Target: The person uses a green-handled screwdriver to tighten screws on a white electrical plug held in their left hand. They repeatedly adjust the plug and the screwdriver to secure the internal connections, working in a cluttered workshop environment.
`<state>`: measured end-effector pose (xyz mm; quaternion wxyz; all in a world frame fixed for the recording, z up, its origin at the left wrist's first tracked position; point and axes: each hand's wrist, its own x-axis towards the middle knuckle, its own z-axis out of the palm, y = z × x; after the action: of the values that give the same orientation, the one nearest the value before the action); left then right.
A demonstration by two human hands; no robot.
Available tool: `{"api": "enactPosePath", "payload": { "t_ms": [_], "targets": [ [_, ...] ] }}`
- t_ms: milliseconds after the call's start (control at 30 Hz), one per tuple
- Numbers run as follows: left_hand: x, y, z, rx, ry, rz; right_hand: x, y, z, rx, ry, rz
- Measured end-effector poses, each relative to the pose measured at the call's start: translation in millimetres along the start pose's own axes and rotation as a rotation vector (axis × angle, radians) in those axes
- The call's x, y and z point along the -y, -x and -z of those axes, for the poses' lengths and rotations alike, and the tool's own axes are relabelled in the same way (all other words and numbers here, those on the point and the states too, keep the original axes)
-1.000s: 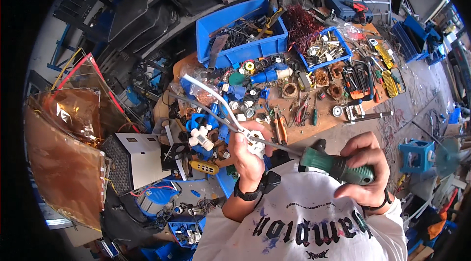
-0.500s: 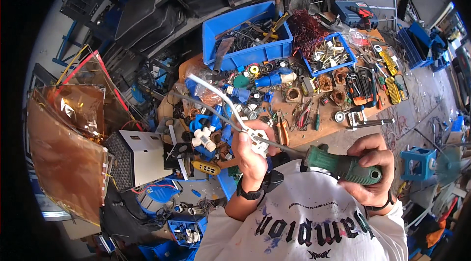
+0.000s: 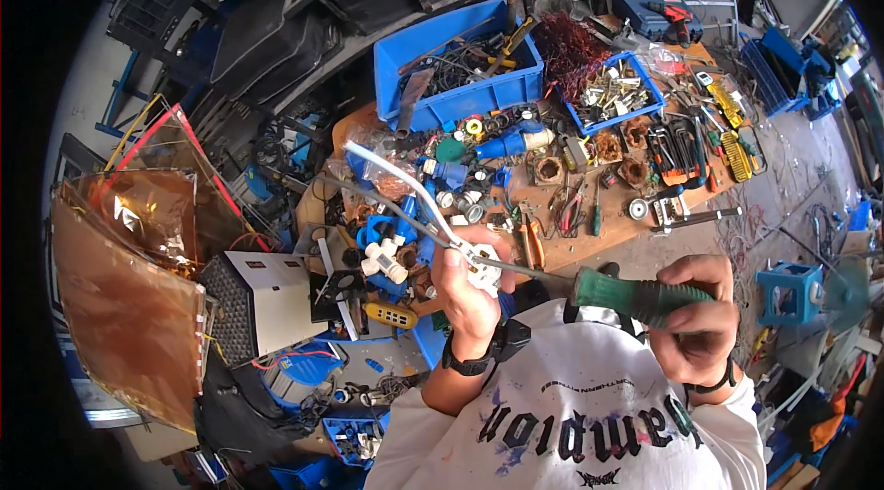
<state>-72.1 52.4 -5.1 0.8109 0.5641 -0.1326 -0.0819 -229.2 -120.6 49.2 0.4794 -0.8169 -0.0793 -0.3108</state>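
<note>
My left hand point(image 3: 468, 292) is closed around a white plastic electrical fitting point(image 3: 483, 271) with slots in its face. A white cable point(image 3: 396, 168) runs from it toward the upper left, and a thinner grey cord or rod lies beside that cable. My right hand point(image 3: 695, 320) is wrapped round the green ribbed handle of a screwdriver point(image 3: 608, 297). The screwdriver's metal shaft points left and meets the white fitting; its tip is hidden there. Both hands are held in front of my shirt, at the near side of the workbench.
A wooden workbench point(image 3: 589, 246) carries pliers, hex keys and plumbing parts. Behind stand a blue crate point(image 3: 451, 103) of tools and a blue tray point(image 3: 612, 126) of metal pieces. A yellow socket strip point(image 3: 390, 315) and white box point(image 3: 267, 301) lie left; a blue stool point(image 3: 789, 295) stands right.
My right hand has turned and regripped the screwdriver, its fingers now covering the handle's butt end. The handle sits closer to level. My left hand keeps its hold on the fitting.
</note>
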Motion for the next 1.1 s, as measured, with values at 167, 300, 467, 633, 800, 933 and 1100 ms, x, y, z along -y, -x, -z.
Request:
{"api": "enactPosePath", "payload": {
  "t_ms": [167, 300, 467, 633, 800, 933, 1100],
  "targets": [
    [-0.4, 5.9, 4.6, 0.039, -0.018, 0.004, 0.8, 10.9, -12.7, -0.117, -0.381, -0.189],
    [-4.0, 3.2, 10.5, -0.016, -0.010, -0.014, 25.3, 4.1, -11.5, -0.077, -0.296, -0.670],
    [-7.4, 3.1, 20.1, -0.050, -0.033, -0.001, 24.3, -14.6, -12.1, 0.153, 0.067, -0.134],
    [-3.0, 3.2, 26.6, -0.054, -0.025, 0.020, 19.0, -9.4, -21.5, 0.066, 0.108, -0.120],
    [-2.8, -1.8, 25.9, 0.011, 0.001, 0.065, 14.1, -10.8, -20.2, 0.061, 0.159, -0.221],
    [0.8, -5.5, 20.7, 0.025, 0.002, 0.174, 7.7, -2.4, -22.5, -0.028, 0.112, -0.330],
    [-0.9, -13.9, 13.3, 0.114, 0.017, 0.157, 7.5, -2.1, -21.5, -0.101, 0.080, -0.359]
  ]
}}
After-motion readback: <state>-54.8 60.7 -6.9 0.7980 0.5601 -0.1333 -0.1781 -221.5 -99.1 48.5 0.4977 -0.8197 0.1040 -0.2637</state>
